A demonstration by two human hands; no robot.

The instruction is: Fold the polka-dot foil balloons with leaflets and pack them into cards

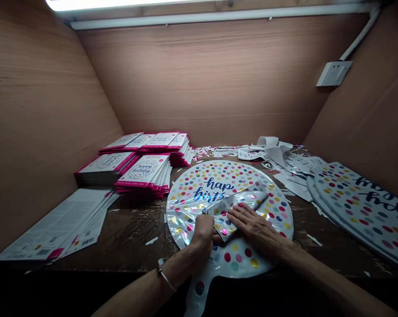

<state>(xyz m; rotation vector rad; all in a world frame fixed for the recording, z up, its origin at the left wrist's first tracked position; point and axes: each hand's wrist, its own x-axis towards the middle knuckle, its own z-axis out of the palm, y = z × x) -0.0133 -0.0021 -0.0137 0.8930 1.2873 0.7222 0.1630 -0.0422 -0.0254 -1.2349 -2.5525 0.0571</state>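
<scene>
A round foil balloon (225,180) with coloured dots and blue "happy birthday" writing lies flat on the table in front of me. On top of it is a folded piece of the same dotted foil (238,203). My left hand (202,233) is closed, pinching the near left corner of the folded foil. My right hand (252,222) lies flat with fingers stretched out, pressing on the folded foil and the balloon beneath. A metal bangle (166,277) is on my left wrist.
Stacks of pink-edged balloon packets (142,169) stand at the back left. Flat printed cards (60,224) lie at the left. More dotted balloons (360,207) are piled at the right, with paper scraps (278,154) behind. A wall socket (333,73) is on the right wall.
</scene>
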